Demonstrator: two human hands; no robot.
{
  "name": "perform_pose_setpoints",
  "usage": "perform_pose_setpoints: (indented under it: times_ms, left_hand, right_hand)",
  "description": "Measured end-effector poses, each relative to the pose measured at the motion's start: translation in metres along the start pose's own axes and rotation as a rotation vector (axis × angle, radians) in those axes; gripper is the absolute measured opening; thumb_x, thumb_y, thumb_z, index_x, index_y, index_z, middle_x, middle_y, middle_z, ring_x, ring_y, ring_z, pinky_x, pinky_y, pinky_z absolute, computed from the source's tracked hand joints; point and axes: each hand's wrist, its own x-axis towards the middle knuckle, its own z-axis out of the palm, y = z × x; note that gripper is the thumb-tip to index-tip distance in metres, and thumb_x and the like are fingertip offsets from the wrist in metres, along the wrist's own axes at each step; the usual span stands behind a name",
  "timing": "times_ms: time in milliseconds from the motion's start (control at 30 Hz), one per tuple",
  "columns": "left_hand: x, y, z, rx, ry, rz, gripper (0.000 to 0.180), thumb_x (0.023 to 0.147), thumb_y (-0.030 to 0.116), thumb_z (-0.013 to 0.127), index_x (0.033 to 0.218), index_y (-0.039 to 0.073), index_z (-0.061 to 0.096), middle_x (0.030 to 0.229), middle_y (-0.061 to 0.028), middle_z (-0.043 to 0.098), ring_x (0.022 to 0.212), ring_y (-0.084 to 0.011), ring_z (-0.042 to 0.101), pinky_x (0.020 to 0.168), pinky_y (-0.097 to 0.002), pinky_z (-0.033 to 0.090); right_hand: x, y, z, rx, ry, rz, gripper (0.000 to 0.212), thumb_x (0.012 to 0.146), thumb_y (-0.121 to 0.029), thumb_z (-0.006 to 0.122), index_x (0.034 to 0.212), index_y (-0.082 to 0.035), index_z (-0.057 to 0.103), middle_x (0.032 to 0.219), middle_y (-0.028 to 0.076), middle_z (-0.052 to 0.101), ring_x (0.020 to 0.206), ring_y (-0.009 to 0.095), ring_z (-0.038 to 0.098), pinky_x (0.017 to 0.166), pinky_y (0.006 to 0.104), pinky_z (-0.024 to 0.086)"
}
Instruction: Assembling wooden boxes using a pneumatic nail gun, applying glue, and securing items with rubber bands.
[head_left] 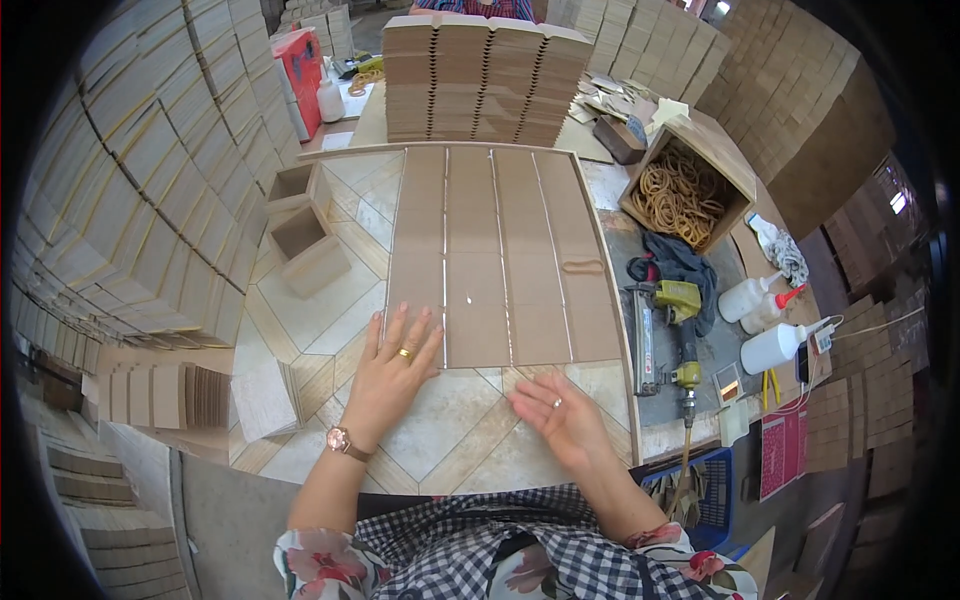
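Several long brown board strips (500,255) lie side by side on the tiled worktop (320,310), with thin gaps between them. My left hand (393,370) lies flat with spread fingers on the near end of the leftmost strip; it wears a ring, and a watch sits on the wrist. My right hand (555,410) rests open on the worktop just below the near edge of the strips, fingers pointing left, holding nothing. A single rubber band (583,266) lies on the rightmost strip.
Behind the strips stand stacks of notched boards (480,80). Two small open wooden boxes (305,235) sit at left, a box of rubber bands (685,190) at right. A nail gun (665,335) and glue bottles (765,320) lie at the right edge. Tall board stacks (150,180) surround the table.
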Motion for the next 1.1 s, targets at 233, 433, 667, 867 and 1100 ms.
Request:
perform_pose_setpoints:
  times_ms: [233,433,667,867,1100]
  left_hand:
    - [0.004,0.001,-0.002,0.214,0.144,-0.141,0.049,0.079,0.027,0.065,0.123,0.011,0.054,0.134,-0.0093,0.046,0.131,-0.0292,0.034,0.108,-0.0537,0.024]
    - [0.006,0.023,-0.018,-0.053,0.217,-0.101,0.048,0.075,0.029,0.070,0.116,0.008,0.057,0.124,-0.0129,0.053,0.121,-0.0304,0.045,0.102,-0.0503,0.033]
    - [0.004,0.039,-0.002,-2.300,0.298,-1.138,0.037,0.091,0.027,0.059,0.117,0.005,0.049,0.104,-0.0094,0.059,0.095,-0.0211,0.059,0.072,-0.0348,0.051]
    - [-0.005,0.069,0.019,-1.858,0.549,-1.138,0.039,0.088,0.013,0.060,0.123,0.002,0.046,0.112,-0.0075,0.056,0.101,-0.0182,0.056,0.087,-0.0332,0.047]
    - [-0.016,0.096,0.010,-1.333,0.483,-1.148,0.022,0.089,0.011,0.057,0.106,-0.003,0.056,0.100,-0.0078,0.059,0.090,-0.0130,0.055,0.076,-0.0276,0.046]
  right_hand:
    - [0.020,-0.003,0.018,0.067,0.088,-0.023,0.045,0.091,-0.036,0.055,0.112,0.003,0.047,0.117,0.024,0.052,0.109,0.035,0.054,0.090,0.0450,0.048]
    - [0.052,-0.018,0.036,0.022,0.012,-0.017,0.038,0.090,-0.028,0.058,0.114,0.000,0.048,0.108,0.017,0.057,0.097,0.032,0.059,0.081,0.0440,0.051]
    - [0.052,-0.003,0.025,0.137,0.009,-0.017,0.029,0.089,-0.012,0.054,0.116,-0.002,0.048,0.108,0.013,0.059,0.091,0.027,0.063,0.073,0.0422,0.055]
    - [0.014,0.026,0.023,-0.165,0.095,-0.310,0.030,0.086,-0.012,0.059,0.113,-0.001,0.050,0.102,0.012,0.061,0.089,0.025,0.064,0.071,0.0384,0.056]
    - [-0.011,0.002,-0.004,-0.831,-0.106,-0.598,0.024,0.085,-0.007,0.060,0.107,0.003,0.056,0.096,0.009,0.063,0.086,0.016,0.062,0.072,0.0248,0.048]
